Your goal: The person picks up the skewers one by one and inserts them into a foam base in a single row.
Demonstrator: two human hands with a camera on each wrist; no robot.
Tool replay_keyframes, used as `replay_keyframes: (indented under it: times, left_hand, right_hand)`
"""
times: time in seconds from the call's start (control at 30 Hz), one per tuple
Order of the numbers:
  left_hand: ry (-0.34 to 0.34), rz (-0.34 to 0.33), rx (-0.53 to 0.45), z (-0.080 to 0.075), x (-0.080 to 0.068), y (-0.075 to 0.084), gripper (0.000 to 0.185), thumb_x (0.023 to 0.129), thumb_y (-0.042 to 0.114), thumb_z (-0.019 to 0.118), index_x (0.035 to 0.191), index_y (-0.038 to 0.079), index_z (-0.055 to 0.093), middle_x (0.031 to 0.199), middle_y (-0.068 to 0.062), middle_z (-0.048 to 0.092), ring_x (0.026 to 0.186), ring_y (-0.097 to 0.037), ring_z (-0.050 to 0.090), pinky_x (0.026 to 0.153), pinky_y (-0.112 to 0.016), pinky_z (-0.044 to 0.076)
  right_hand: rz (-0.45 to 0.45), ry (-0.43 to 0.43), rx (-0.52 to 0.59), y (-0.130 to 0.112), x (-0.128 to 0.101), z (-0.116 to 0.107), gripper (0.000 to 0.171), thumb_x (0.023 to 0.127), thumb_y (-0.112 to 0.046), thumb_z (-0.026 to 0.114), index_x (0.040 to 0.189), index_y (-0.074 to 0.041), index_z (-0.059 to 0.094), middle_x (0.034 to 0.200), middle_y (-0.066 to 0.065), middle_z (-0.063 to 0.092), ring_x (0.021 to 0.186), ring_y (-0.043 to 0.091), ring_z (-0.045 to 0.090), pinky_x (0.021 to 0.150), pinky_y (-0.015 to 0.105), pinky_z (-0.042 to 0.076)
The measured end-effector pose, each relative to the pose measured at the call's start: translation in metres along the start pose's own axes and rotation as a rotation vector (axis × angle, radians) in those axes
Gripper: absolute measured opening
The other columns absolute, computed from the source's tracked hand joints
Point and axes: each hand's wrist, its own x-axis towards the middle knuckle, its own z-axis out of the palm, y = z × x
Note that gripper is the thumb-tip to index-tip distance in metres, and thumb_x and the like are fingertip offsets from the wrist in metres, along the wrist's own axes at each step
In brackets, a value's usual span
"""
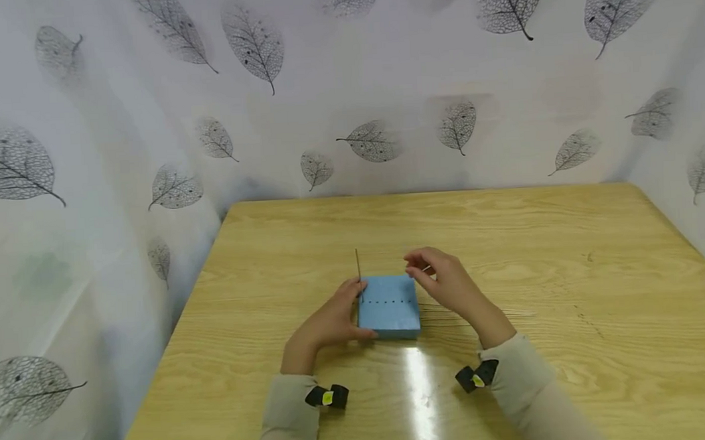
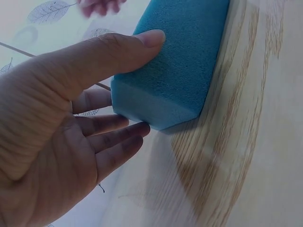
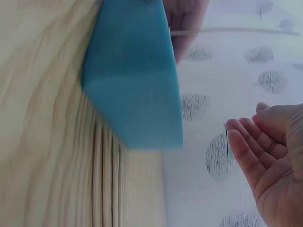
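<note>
A blue foam block (image 1: 389,318) lies on the table with a row of small dark holes across its top. From the left end of that row a thin stick (image 1: 357,266) stands upright. My left hand (image 1: 333,316) holds the block's left end, with the thumb (image 2: 150,39) on the near side and the fingers around the far left part. Above and beyond the block's far right corner is my right hand (image 1: 445,278), apart from it. Its fingers (image 3: 246,151) are loosely bent, and nothing shows between them.
Several thin sticks (image 1: 507,313) lie on the wooden table (image 1: 570,255) to the right of the block, partly beneath the right forearm. Behind the table hangs a pale, leaf-printed curtain (image 1: 380,66). Each wrist wears a black camera strap (image 1: 332,396).
</note>
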Motion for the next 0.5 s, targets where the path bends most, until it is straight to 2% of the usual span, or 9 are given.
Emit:
replay_keyframes:
  times: [0.2,0.5]
  left_hand:
    - [-0.007,-0.036,0.011,0.003,-0.001,-0.002,0.098,0.073,0.027,0.083,0.148,0.0,0.025,0.154,-0.018,0.019,0.141,-0.031,0.021,0.111,-0.044,0.026]
    - [0.002,-0.03,-0.006,0.003,0.002,0.0,0.097,0.073,0.024,0.083,0.147,0.0,0.026,0.153,-0.019,0.02,0.14,-0.032,0.022,0.111,-0.046,0.026]
  right_hand:
    - [0.089,-0.012,-0.052,0.02,-0.021,-0.024,0.02,0.089,-0.004,0.063,0.108,0.002,0.063,0.092,0.008,0.066,0.082,0.019,0.064,0.069,0.032,0.055]
    - [0.198,-0.017,-0.103,0.047,-0.049,-0.05,0.019,0.089,-0.002,0.063,0.107,0.005,0.063,0.09,0.009,0.066,0.078,0.021,0.064,0.067,0.031,0.054]
